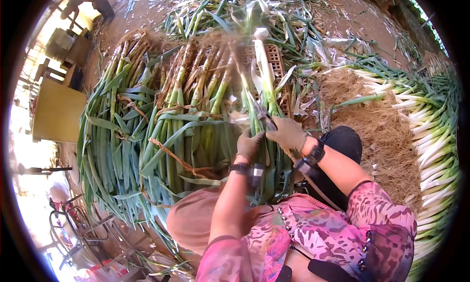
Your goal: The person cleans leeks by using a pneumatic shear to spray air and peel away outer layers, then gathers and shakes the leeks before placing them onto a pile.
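Note:
My left hand (pixel 248 145), gloved, is closed around the green part of a leek (pixel 250 108) whose root end points away from me and is blurred. My right hand (pixel 286 133), also gloved, grips a grey blow gun (pixel 264 116) with its nozzle close to that leek. A tan hose (pixel 325 196) trails from below the right hand across my leg. Just right of the held leek, a peeled leek (pixel 264 66) with a white shaft lies over a tan plastic crate (pixel 277 61). Unpeeled leeks (pixel 188 81) with brown outer leaves lie bundled to the left.
More bundled leeks (pixel 115 101) lie farther left. Cleaned leeks (pixel 431 150) line the right side, roots (pixel 382 140) facing inward. Leaf scraps (pixel 289 17) litter the far ground. A yellowish box (pixel 58 110) and a metal frame (pixel 78 228) stand at the left.

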{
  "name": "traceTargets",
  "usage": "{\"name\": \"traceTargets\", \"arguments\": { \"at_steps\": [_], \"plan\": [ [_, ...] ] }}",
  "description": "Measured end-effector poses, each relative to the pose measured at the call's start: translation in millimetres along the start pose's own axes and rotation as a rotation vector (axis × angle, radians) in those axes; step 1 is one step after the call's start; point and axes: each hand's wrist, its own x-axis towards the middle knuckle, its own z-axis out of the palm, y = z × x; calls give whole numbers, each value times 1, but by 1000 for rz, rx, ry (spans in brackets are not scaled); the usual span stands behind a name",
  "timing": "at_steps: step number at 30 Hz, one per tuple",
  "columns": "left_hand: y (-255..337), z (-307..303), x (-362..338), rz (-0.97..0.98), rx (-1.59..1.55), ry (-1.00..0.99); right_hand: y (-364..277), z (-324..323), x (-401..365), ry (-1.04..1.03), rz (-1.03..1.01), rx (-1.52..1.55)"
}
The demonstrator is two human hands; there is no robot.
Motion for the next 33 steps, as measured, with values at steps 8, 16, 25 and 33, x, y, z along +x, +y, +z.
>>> {"name": "traceTargets", "arguments": {
  "at_steps": [8, 16, 25, 33],
  "plan": [
    [-14, 5, -5, 12, 33, -13, -16, -32, 102, 1, 153, -52],
    [-8, 13, -28, -28, 86, -96, -3, -37, 108, 58, 115, -201],
    [-18, 15, -26, -38, 176, -200, -10, -36, 85, -61, 87, -210],
    [66, -92, 26, 447, 1271, 636, 3, 1, 19, -159, 9, -202]
  ]
}}
